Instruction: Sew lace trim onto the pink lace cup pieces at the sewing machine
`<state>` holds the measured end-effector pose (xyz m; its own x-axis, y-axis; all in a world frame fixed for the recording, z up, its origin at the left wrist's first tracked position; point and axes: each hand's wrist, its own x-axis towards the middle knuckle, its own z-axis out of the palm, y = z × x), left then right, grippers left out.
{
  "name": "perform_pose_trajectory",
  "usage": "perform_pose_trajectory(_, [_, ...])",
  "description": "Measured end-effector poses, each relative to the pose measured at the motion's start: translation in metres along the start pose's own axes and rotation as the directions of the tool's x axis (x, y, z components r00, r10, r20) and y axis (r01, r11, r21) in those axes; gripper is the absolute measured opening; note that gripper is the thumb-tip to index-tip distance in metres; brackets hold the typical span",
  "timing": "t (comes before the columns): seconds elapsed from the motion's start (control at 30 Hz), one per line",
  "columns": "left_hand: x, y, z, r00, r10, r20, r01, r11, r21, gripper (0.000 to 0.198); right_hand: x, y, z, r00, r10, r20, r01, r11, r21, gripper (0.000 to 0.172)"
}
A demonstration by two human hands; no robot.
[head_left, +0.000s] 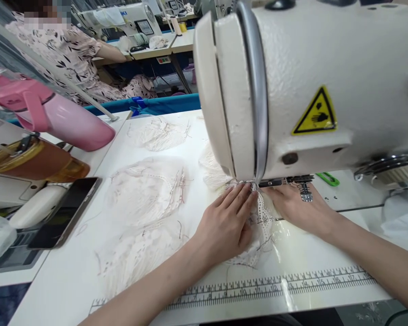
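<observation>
My left hand (226, 224) lies on a piece of off-white lace fabric (264, 215), its fingers stretched flat and close to the needle area of the sewing machine (309, 81). On the other side of the needle, my right hand (297, 208) reaches in with fingers extended at the lace's edge; the machine's attachment partly covers them. The lace passes under the machine head, and the needle itself is hard to make out. Its lower end, with loose dark threads, spreads on the table beside my left wrist.
More lace pieces (143, 190) lie left on the white table (85, 267). A printed ruler (224, 294) runs along the front. Further left are a phone (66, 213), an amber drink cup (37, 158) and a pink tumbler (68, 113). A green thread snipper (328, 179) lies right. Another person (64, 59) sits beyond.
</observation>
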<state>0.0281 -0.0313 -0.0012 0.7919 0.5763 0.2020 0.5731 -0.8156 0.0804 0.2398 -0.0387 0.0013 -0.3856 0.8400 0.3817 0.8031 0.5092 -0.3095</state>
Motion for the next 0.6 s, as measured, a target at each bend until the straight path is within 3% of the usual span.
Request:
perform_pose_trajectory(0.17, [0.0012,-0.0024,0.0009,0.999,-0.002,-0.045,0.002,1.000,-0.008,0.053,0.0047,-0.0008,0.0010,0.997,0.061,-0.042,-0.059,0.997,0.048,0.041])
perform_pose_trajectory(0.43, [0.0014,-0.0008,0.0008,0.999,-0.011,-0.034,0.011,1.000,-0.023,0.052,0.0011,0.0023,0.0024,0.999,-0.026,0.027,0.027,0.999,-0.037,0.046])
perform_pose_trajectory(0.6, [0.0011,-0.0005,0.0002,1.000,-0.018,-0.024,0.018,1.000,-0.009,0.054,0.0022,0.0024,0.0053,0.999,-0.050,0.010,0.051,0.997,-0.063,0.049])
